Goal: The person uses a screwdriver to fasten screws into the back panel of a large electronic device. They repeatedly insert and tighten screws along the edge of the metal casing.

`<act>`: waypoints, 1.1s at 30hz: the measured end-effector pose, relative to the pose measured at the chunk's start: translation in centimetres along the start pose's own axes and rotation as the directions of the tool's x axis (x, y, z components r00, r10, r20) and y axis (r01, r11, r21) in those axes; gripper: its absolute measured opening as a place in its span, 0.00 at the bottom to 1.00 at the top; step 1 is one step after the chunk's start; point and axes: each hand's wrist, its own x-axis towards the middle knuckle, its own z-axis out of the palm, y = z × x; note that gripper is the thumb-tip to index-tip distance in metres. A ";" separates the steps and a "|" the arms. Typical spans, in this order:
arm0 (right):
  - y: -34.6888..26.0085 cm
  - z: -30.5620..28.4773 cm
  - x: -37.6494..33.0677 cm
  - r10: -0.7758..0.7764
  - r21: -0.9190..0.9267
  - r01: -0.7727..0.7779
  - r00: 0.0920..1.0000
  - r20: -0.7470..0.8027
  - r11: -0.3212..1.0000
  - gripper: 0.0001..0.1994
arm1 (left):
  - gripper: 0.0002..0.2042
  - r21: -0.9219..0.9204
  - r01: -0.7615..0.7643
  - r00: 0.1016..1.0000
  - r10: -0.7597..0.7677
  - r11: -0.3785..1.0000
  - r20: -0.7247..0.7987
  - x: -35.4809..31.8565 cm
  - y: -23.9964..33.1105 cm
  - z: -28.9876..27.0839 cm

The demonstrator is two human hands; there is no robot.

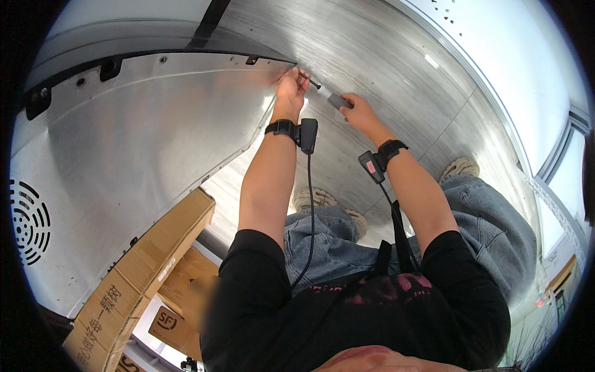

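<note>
A large silvery sheet-metal panel (167,130) with a dark rim along its far edge stands to my left. At its far right corner is my left hand (289,90), fingers curled in close to the edge; what they pinch there is too small to make out. My right hand (361,116) grips the grey handle of a screwdriver (336,99), which has a white collar. Its thin dark shaft points up and left, with the tip at the panel corner beside my left fingers. The fastening point itself is hidden.
Cardboard boxes (142,273) lie at the lower left against the panel. A black cable (309,204) runs down from my left wrist device. Grey wood-look floor (372,49) spreads to the right, bordered by a white wall (508,62). My shoes and knees are close below.
</note>
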 end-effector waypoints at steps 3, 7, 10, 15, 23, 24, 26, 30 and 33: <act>0.0 0.1 -0.1 -0.181 -0.278 0.156 0.981 -0.066 0.948 0.26 | 0.04 0.081 -0.004 1.000 0.007 0.997 -0.029 -0.5 0.1 0.4; -1.0 0.4 -0.8 -0.219 -0.380 0.162 0.969 -0.111 0.911 0.25 | 0.05 0.147 -0.025 0.991 0.044 0.989 -0.126 -0.8 -0.5 1.1; -1.6 0.7 -0.9 -0.192 -0.362 0.127 0.970 -0.150 0.924 0.22 | 0.05 0.153 -0.022 0.991 0.041 0.988 -0.126 -0.9 -0.3 1.1; -1.0 0.6 0.1 -0.134 -0.264 0.106 0.987 -0.091 0.959 0.22 | 0.04 0.156 -0.040 0.993 0.057 0.987 -0.103 -1.4 -0.2 1.5; -2.2 0.0 -0.4 -0.232 -0.483 0.180 0.971 -0.050 0.857 0.22 | 0.05 0.081 -0.056 0.995 0.062 0.995 -0.078 -1.6 0.0 1.5; -2.3 0.2 -0.7 -0.254 -0.515 0.178 0.964 -0.080 0.839 0.22 | 0.04 0.117 -0.054 0.994 0.065 0.992 -0.091 -1.5 -0.1 1.5; -2.5 0.7 -1.3 -0.301 -0.576 0.171 0.944 -0.137 0.799 0.23 | 0.04 0.187 -0.048 0.991 0.071 0.981 -0.116 -1.2 -0.1 1.3; -3.2 0.8 -1.6 -0.153 -0.463 0.085 0.982 -0.110 0.882 0.23 | 0.02 0.191 -0.055 0.988 0.081 0.980 -0.133 -1.1 0.2 1.5; -3.3 0.5 -1.0 -0.045 -0.384 0.044 0.999 0.008 0.922 0.23 | 0.02 0.206 -0.064 0.992 0.085 0.976 -0.095 -1.3 0.3 1.5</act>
